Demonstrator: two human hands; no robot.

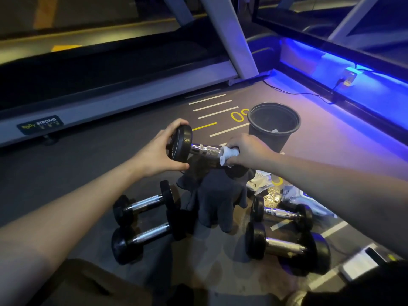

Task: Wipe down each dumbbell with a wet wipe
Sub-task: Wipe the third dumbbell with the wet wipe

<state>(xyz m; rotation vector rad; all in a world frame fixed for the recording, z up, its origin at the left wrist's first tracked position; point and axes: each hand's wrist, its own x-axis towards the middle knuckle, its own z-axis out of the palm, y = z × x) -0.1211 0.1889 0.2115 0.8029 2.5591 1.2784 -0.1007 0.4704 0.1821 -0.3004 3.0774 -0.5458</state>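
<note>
A black dumbbell (199,149) with a chrome handle is held up above the floor. My left hand (161,151) grips its near black head, fingers and thumb curled round the rim. My right hand (247,151) holds a white wet wipe (228,156) wrapped round the far end of the handle; the far head is hidden behind that hand. Two dumbbells (145,204) (143,239) lie on the floor at the lower left. Two more dumbbells (282,212) (287,247) lie at the lower right.
A black bin (273,122) with a white scrap inside stands just beyond my right hand. A dark grey cloth (218,195) lies between the dumbbell pairs. Wipe packets (298,195) sit on the floor at right. A treadmill base (110,100) runs along the left.
</note>
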